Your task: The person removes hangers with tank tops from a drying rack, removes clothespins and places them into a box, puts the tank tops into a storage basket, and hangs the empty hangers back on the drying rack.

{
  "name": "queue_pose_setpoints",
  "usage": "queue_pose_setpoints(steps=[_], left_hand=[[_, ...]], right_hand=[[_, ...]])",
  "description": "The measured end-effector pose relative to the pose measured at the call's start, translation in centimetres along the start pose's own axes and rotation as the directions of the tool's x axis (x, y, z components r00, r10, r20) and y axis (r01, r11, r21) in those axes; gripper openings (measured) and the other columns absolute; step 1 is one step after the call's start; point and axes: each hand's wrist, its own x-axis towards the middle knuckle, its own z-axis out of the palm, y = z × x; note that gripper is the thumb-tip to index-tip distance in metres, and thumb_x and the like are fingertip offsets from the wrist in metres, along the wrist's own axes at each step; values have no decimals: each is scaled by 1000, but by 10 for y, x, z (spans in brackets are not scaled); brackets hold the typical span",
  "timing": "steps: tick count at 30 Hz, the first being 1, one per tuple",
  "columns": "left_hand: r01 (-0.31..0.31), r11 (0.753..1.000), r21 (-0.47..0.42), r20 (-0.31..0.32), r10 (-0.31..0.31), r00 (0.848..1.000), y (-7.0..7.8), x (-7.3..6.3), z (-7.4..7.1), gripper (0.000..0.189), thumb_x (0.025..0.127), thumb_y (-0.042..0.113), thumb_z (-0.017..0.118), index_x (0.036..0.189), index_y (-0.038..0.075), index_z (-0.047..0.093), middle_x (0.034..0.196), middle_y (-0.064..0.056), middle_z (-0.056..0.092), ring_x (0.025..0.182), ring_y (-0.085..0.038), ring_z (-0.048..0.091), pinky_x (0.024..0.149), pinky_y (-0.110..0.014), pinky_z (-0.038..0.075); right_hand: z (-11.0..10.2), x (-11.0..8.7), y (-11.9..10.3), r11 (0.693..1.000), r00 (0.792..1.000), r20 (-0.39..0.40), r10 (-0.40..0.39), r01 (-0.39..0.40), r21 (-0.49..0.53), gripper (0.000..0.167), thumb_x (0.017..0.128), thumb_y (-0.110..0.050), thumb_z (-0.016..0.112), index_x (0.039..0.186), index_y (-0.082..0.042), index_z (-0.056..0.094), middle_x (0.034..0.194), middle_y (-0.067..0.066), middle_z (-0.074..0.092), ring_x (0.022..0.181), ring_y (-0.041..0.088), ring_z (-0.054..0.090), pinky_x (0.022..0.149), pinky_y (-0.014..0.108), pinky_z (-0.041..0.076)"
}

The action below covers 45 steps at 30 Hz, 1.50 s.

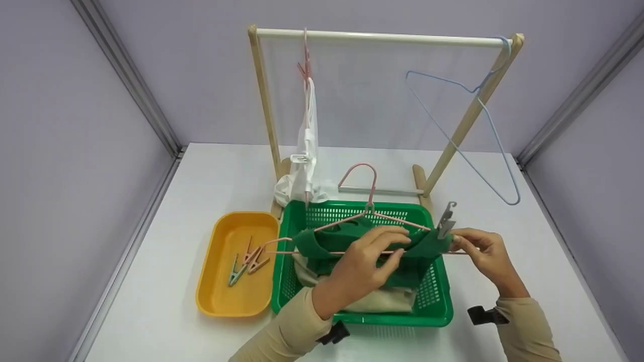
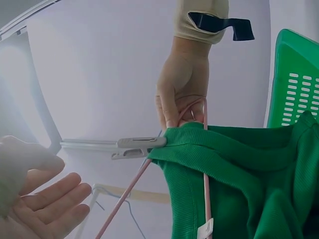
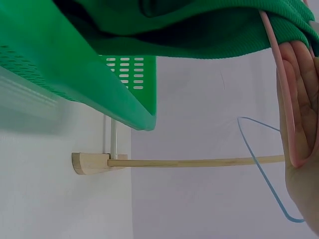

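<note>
A green ribbed garment (image 1: 427, 246) is draped on a pink clothes hanger (image 1: 397, 219) above a green basket (image 1: 362, 318). My right hand (image 1: 480, 251) pinches the garment's right end, and the hanger's corner lies along its palm in the right wrist view. Close beside those fingers, a grey clothespin (image 1: 445, 223) is clipped on the garment over the hanger's arm; it also shows in the left wrist view (image 2: 137, 148). My left hand (image 1: 365, 259) hovers over the middle of the hanger, fingers extended and apart from the garment in the left wrist view.
A yellow tray (image 1: 209, 281) with pink and green clothespins (image 1: 246, 266) stands left of the basket. Behind is a wooden rack with a white rail (image 1: 377, 36). A white garment (image 1: 307, 151) on a pink hanger and a blue hanger (image 1: 495, 136) hang from it.
</note>
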Motion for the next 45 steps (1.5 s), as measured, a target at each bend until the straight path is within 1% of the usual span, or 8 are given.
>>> queue_pose_setpoints(steps=[6,14,21,27,34,38,41,45], left_hand=[[-20,1000,18,13,20,1000,-3,8,7,21,98,12,55,116,4,63,123,-10,63,117,-17,61,99,-20,51],[-16,998,53,53,13,999,-12,19,28,28,99,13,52,125,2,57,128,-12,61,123,-18,59,105,-20,48],[-45,980,193,59,35,998,-13,28,42,35,98,14,54,131,1,52,131,-13,59,123,-18,59,105,-21,48],[-48,964,260,76,30,997,-11,36,45,40,97,15,56,134,1,51,134,-13,57,125,-18,58,105,-20,47],[0,973,232,100,-24,995,-11,43,44,46,97,16,56,139,-2,46,138,-15,55,128,-18,57,107,-22,46],[9,974,227,108,-34,994,-12,46,43,45,98,16,56,139,-1,46,138,-14,55,127,-18,57,108,-22,45],[2,973,231,110,-29,993,-12,49,44,45,98,17,55,138,-1,47,137,-14,56,127,-18,57,108,-22,46],[25,972,234,125,-56,991,-10,55,45,47,98,19,56,139,-1,46,137,-13,56,125,-17,58,106,-21,47]], right_hand=[[0,0,-1,999,1000,-8,-1,1,-35,26,86,22,51,96,8,70,86,-13,74,73,-1,68,69,11,55],[6,1,0,999,999,-8,-37,37,35,26,86,22,50,97,9,70,91,-11,75,75,0,69,68,12,57],[8,2,0,999,999,-10,-49,49,10,25,86,22,50,96,10,69,90,-13,74,75,-2,69,68,12,57],[8,2,1,998,999,-7,-53,53,36,25,87,22,49,96,11,69,90,-11,75,76,-1,70,68,14,58],[10,3,0,999,999,1,-48,48,15,23,87,22,50,96,11,69,90,-13,74,75,-2,69,67,14,58],[11,3,-1,999,999,-3,-41,42,6,24,86,22,50,96,11,69,90,-13,74,75,-2,70,67,14,58],[10,3,-1,998,998,-3,-59,59,-1,23,86,22,50,96,11,68,90,-14,74,75,-3,70,68,13,57],[10,3,-2,996,996,0,-89,89,-9,25,86,23,49,95,11,69,92,-14,74,76,-3,70,69,12,57]])
